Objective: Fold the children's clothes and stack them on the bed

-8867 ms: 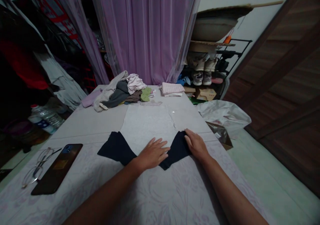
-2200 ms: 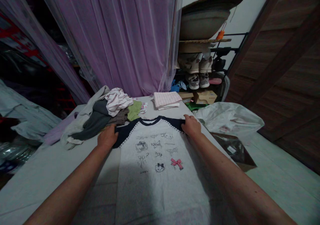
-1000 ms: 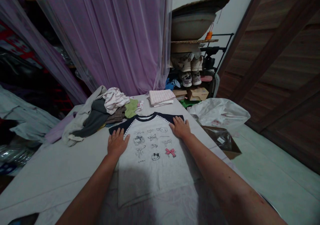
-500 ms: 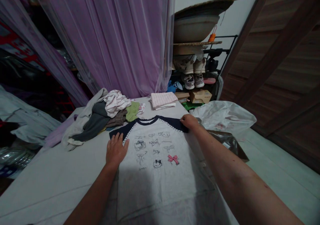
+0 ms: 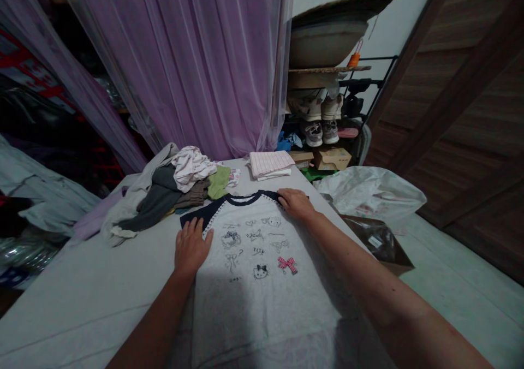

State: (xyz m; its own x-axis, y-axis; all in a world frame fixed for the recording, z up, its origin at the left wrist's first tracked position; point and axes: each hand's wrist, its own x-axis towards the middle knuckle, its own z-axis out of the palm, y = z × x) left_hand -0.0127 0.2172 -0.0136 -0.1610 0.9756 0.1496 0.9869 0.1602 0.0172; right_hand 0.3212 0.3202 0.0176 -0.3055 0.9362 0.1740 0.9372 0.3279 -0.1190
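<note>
- The left hand lies flat with its fingers spread apart, resting on the left edge of the T-shirt just below the navy left sleeve; it presses rather than clamps, with no fold of cloth gathered between the fingers.
- The right hand lies on the right shoulder, fingers close together and reaching onto the navy right sleeve; they look flat on the cloth, not pinching it.
- The T-shirt lies spread face up in the middle of the frame, on the pale cloth-covered bench, with its neckband toward the far end and its hem out of view at the bottom.
- Judged by its drape, the knit should be light, soft and limp, so it would bunch or drag under a sliding hand. The shoulders, the sleeve edges and the hem look like the surest places to take hold.
- A printed cat face and a pink bow sit on the chest, between the hands and the body.
- A heap of mixed clothes lies just beyond the left sleeve, nearly touching it, and could catch that sleeve.
- A folded pink-striped cloth lies farther along the bench, beyond the neckband.
- A white plastic bag and a brown packet sit just off the bench's right edge.
</note>
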